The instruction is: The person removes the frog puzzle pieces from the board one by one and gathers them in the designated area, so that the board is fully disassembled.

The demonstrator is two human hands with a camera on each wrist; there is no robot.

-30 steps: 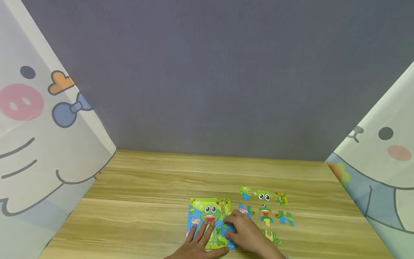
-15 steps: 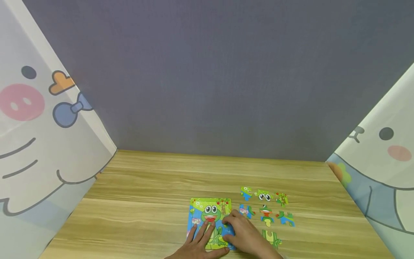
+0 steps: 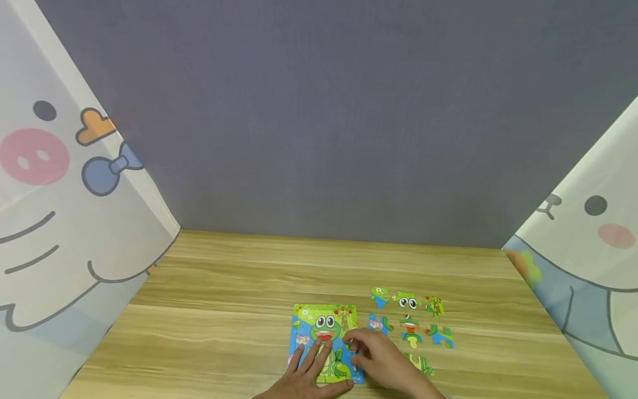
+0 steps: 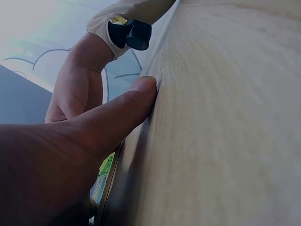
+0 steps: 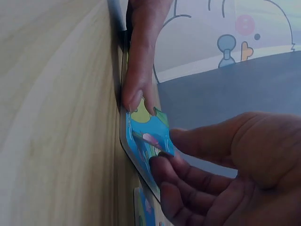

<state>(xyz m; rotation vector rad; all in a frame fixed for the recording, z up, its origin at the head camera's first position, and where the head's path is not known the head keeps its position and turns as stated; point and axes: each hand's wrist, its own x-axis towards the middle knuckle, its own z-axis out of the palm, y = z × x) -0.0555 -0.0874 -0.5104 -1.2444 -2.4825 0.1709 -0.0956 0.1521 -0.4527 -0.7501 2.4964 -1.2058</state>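
A frog jigsaw puzzle (image 3: 301, 317) lies in its flat board near the table's front. My left hand (image 3: 301, 378) rests spread over its lower part, straight fingers on the frog's body and thumb along the bottom edge. At the right side of the puzzle, my right hand (image 3: 382, 359) pinches a blue puzzle piece (image 5: 153, 128) between thumb and fingers. The right wrist view shows that piece tilted up from the board (image 5: 136, 149), with my left thumb (image 5: 136, 96) close beside it. In the left wrist view the left thumb (image 4: 120, 110) lies along the tabletop.
Several loose frog puzzle pieces lie in loose rows right of the board, among them an eyes piece (image 3: 407, 302), a mouth piece (image 3: 411, 331) and a tree piece (image 3: 435, 306). A grey wall (image 3: 339, 127) stands behind the wooden table (image 3: 224, 310), with cartoon-printed panels (image 3: 45, 233) at both sides.
My right thumb and fingers have shifted slightly at the puzzle's right side, the thumb a little to the right. My left hand and the loose pieces have stayed in place.
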